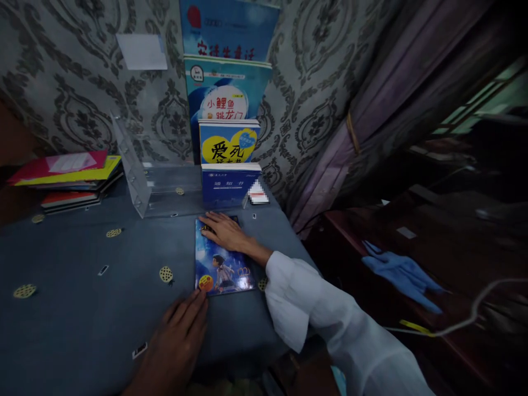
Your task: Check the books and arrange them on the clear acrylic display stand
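A blue illustrated book (pixel 225 269) lies flat on the grey-blue tablecloth (pixel 136 324), its cover showing a drawn figure and a yellow round label. Across its upper part rests my right hand (pixel 225 230), fingers stretched out and palm down, covering some of the title. My left hand (pixel 183 327) is at the lower left corner of the same book, with straight fingers and the fingertips at its edge. Just beyond the book, a dark blue booklet (pixel 226 190) stands in the front tier of a clear stepped stand (pixel 138 181).
Behind the booklet, a yellow-and-blue book (pixel 214 144), a teal book (pixel 226 82) and a tall blue book (pixel 231 27) rise in tiers. Stacked books and folders (pixel 78 181) lie at left. Right of the table are a purple curtain (pixel 330 159) and a blue cloth (pixel 402 272).
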`<state>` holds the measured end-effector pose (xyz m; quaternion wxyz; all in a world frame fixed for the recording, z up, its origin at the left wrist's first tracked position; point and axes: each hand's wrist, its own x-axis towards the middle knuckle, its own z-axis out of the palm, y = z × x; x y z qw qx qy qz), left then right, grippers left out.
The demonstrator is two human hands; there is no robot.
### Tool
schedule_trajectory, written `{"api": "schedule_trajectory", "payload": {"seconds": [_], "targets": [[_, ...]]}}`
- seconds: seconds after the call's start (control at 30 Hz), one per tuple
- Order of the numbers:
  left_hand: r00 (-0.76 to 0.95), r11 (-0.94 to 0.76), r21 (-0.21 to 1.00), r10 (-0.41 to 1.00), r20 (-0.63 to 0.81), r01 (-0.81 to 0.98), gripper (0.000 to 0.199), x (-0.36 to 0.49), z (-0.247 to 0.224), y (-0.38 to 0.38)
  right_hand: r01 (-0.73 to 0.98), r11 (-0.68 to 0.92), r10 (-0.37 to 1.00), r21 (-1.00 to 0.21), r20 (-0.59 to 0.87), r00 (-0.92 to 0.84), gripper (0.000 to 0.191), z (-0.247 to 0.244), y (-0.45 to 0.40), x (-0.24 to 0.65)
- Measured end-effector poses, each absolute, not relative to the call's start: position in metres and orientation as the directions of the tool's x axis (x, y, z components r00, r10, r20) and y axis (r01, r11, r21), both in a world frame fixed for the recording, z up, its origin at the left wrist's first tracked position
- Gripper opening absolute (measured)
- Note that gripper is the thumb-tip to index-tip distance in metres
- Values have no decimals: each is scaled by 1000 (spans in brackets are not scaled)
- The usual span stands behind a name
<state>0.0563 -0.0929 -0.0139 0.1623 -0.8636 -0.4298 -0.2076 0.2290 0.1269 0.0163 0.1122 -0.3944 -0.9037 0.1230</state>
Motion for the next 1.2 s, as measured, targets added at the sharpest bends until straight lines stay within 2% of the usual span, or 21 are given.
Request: {"api": "schedule_trajectory", "payload": {"seconds": [0.2,0.4,0.5,0.6,0.77,1.0,1.2], "targets": [[516,-535,-90,739,433,840,42,58,-24,-96,794,522,852,-312,149,-502,50,9,121,258],[631,-597,-227,657,412,769,46,52,-20,-90,817,478,878,-323,187,-440,53,-1,110,276],[615,-574,-232,680,399,785,46,54,-19,-87,803,488,872,-341,233,-431,51,-7,110,279],[572,-541,-197,725,384,818,39,59,-19,-83,768,512,857,-385,283,-430,47,-12,112,283],[604,-586,-159,740,295,795,28,77,-9,-67,645,556,831,-524,369,-417,38,-16,116,291],[651,-641,-119,732,202,758,51,107,0,-30,530,508,861,-678,400,-313,36,-15,126,301],[723,-709,-151,686,78,689,63,99,13,-11,543,447,894,-711,379,-241,39,-5,128,303]]}}
